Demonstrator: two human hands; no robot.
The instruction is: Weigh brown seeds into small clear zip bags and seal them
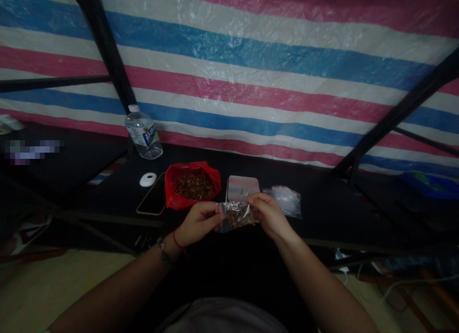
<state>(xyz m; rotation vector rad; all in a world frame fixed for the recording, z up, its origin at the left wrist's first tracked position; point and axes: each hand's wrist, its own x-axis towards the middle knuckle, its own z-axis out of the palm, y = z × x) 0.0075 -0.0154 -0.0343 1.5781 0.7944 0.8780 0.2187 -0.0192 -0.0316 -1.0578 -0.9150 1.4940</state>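
Your left hand (199, 223) pinches the left end of the bag (239, 216), your right hand (267, 213) the right end — thumbs closed against fingers — up at the near edge of the table (322, 204). The red sack (170, 198) sits left, the bottle (144, 134) by the far edge.

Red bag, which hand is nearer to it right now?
Left. The left hand is just on the person's side of the red bag; the right hand is farther off, to the bag's right.
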